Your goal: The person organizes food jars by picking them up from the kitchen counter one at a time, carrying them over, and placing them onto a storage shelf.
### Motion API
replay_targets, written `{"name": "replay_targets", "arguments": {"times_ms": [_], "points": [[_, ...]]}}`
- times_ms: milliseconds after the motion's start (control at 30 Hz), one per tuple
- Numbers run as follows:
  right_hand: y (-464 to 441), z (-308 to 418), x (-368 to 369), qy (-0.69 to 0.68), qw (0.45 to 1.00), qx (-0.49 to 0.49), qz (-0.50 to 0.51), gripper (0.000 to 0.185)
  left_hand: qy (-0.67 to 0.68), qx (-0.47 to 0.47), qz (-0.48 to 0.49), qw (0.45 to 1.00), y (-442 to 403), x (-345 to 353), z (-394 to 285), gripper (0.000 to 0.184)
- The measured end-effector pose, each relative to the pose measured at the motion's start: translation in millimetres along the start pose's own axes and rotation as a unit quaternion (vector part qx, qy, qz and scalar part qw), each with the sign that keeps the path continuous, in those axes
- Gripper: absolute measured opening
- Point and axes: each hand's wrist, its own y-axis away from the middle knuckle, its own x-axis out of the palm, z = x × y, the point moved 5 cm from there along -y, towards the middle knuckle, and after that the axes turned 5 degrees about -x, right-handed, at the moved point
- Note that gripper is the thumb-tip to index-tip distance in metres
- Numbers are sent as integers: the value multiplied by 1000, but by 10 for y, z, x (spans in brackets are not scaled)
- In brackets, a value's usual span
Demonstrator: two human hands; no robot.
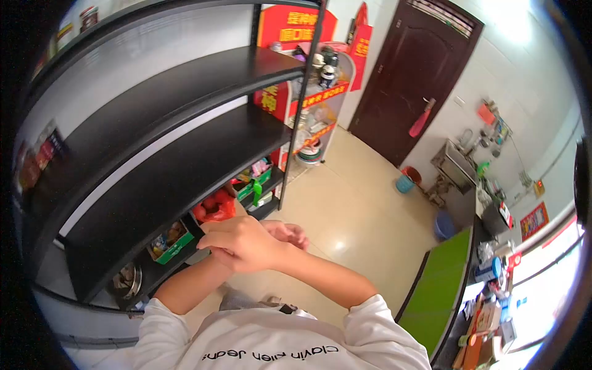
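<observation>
My forearms cross in front of my chest. My right hand (240, 242) is wrapped round my left wrist, with its thumb bent underneath. Behind it, my left hand (290, 234) pokes out to the right, its fingers loosely bent and apart with nothing visible in them. Part of the left palm is hidden by the right hand. Just beyond the hands, on a low shelf, a red plastic bag (216, 206) holds round things that I cannot make out.
A black shelf rack (179, 154) stands close on the left, with green-edged boxes (172, 243) and a metal pot (127, 280) low down. A red display stand (320, 98) is behind it. A brown door (410, 80), a sink (453, 163) and a cluttered green-fronted counter (438, 283) lie beyond.
</observation>
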Motion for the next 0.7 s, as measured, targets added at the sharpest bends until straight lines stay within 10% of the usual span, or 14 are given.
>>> {"name": "replay_targets", "arguments": {"times_ms": [300, 400, 500, 600, 700], "points": [[595, 121, -297, 58, 995, 81, -14, 19, -143, -274, -80, 948, -1097, -158, 897, 27], [999, -53, -530, 41, 982, 184, -30, 19, 39, -235, 168, 957, -1257, -476, 770, 22], [1184, -224, -832, 114, 957, 235, -124, 17, -78, -315, -82, 942, -1495, -1308, 843, 22], [1444, -604, -641, 107, 910, 399, 22, 30, -672, -274, -193, 660, -1839, -1515, 1129, 24], [1724, -857, -413, -43, 857, 513, 23, 35, -845, -251, 61, 469, -2169, -1525, 1566, 28]]}}
